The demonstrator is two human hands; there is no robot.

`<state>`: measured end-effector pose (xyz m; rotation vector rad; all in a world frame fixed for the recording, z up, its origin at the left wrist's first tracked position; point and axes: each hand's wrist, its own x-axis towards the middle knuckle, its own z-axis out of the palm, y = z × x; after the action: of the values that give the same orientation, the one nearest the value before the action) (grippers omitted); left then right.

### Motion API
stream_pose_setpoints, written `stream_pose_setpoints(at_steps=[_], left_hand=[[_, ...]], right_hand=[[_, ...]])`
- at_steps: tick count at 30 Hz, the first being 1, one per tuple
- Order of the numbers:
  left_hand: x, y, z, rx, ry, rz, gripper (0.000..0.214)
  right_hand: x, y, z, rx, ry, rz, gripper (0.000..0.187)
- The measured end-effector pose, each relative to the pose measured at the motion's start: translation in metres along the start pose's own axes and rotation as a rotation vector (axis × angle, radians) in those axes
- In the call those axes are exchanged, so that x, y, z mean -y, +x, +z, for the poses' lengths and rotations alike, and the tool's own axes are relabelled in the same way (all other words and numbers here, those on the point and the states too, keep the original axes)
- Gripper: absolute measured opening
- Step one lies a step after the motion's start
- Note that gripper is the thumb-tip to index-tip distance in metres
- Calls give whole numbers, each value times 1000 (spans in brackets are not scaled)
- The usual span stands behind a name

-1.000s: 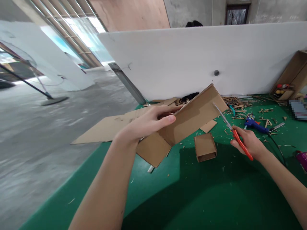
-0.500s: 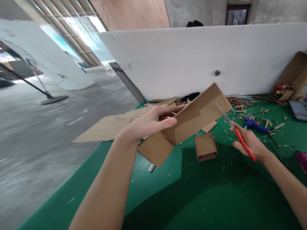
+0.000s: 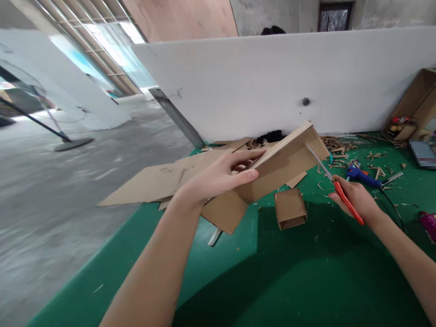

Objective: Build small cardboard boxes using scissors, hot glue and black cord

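Cardboard is held by half-curled left fingers. At its four o'clock, scissors are gripped by seemingly curled right fingers.

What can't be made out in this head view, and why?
Head view:
Left hand: some fingertips, hidden behind the cardboard.
Scissors: whether the tips touch the cardboard, too fine to tell.
Pale strip: its far end, hidden by the cardboard.
Purple thing: the rest, cut off by the right edge.
Grey slab: details, pixelated.

Left fingers on cardboard, scissors (red-handled)
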<state>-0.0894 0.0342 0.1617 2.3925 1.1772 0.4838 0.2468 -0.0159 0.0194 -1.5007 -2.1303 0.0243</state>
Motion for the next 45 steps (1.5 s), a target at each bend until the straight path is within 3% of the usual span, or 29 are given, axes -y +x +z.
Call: stream_pose_setpoints(at_steps=[9,15,24,31,38,45], left_hand=[[5,0,-1,-33,5,63,75],[9,2,1,18,-108,55,73],[10,1,0,34,-118,74,73],[8,3,6,45,-158,99,74],[5,4,8,26,-86,123,76],[6,5,10,15,-126,152,73]], right_hand=[[5,-1,0,-53,-45,-10,43],[5,1,-2,81,126,7,36],[1,-1,-5,79,351,-29,55],[6,-2,-6,64,258,-56,59],[15,2,-9,50,90,65,39],[15,2,-2,17,-47,96,38]])
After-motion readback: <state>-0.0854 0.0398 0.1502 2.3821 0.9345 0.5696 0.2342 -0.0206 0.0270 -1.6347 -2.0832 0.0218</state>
